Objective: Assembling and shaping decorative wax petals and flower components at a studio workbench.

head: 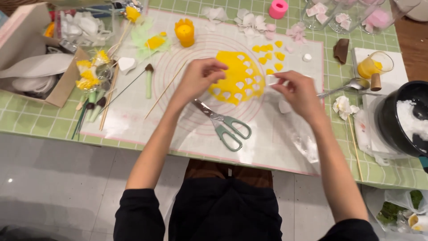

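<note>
Two hands over the pink-lined mat (133,120): left hand (196,80) pinched the yellow sheet (236,78) (punched with petal-shaped holes); right hand (296,89) fingertips nipped a small white cutter (270,79). Risk judged: thin sheet tearing if tugged; scissors (225,125) lay just below.

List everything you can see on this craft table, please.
rolled sheet: one, yellow, heart-shaped holes, mat centre
cut petals: several, yellow, above the sheet
scissors: one, green handles, near the mat's front
mat: one, pale with pink rings, on green checked cloth
cutter: one, pink, top edge
spoon: one, metal, right
pot: one, black, white contents, far right
left hand: touching the sheet's edge
right hand: pinching a small white piece
</note>
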